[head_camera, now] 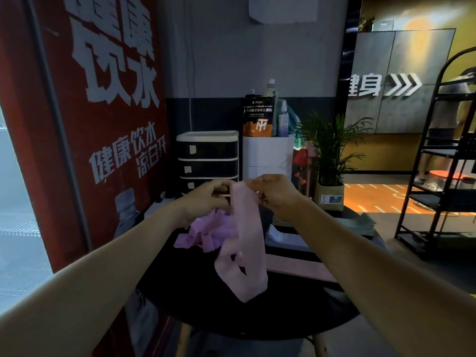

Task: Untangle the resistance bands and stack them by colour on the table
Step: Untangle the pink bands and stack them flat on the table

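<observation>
A round black worktop (283,305) sits low in front. A long pink band (247,243) hangs down over it, twisted near its bottom end. Both hands pinch its top edge: the left hand (206,199) on one side, the right hand (275,194) on the other. A messy purple band pile (206,233) lies on the worktop behind, just left of the pink band.
</observation>
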`<action>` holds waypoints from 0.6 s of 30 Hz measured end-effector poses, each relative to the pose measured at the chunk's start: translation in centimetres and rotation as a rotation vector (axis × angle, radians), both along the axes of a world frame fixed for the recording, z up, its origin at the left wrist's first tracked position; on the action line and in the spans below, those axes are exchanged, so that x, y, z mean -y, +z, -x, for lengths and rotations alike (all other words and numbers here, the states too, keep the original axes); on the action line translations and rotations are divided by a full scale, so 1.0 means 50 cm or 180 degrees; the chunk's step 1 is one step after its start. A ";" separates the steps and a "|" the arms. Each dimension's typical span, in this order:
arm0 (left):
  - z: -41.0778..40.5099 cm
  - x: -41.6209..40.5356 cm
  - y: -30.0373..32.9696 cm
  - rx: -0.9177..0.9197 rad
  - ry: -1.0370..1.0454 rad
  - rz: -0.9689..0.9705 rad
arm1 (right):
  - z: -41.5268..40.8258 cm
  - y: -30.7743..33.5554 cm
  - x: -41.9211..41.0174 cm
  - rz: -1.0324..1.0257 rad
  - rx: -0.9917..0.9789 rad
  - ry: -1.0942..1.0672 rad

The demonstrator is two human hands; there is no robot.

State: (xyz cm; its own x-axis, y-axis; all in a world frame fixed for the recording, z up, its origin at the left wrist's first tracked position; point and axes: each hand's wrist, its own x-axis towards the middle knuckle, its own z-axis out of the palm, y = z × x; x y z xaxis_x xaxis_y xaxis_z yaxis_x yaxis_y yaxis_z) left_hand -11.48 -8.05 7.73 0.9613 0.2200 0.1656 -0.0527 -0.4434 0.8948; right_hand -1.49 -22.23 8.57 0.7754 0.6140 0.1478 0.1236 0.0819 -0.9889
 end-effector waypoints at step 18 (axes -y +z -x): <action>-0.022 0.058 0.094 0.1311 0.0717 -0.0781 | 0.004 0.066 0.044 0.0085 0.1818 -0.0129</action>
State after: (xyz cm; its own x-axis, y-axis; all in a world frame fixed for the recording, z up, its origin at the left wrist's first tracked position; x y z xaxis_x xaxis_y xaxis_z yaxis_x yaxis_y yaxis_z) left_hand -10.37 -10.93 12.41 0.7391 0.3209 0.5922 -0.2573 -0.6781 0.6885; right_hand -1.71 -24.44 11.87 0.6001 0.5948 0.5350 0.6414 0.0419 -0.7660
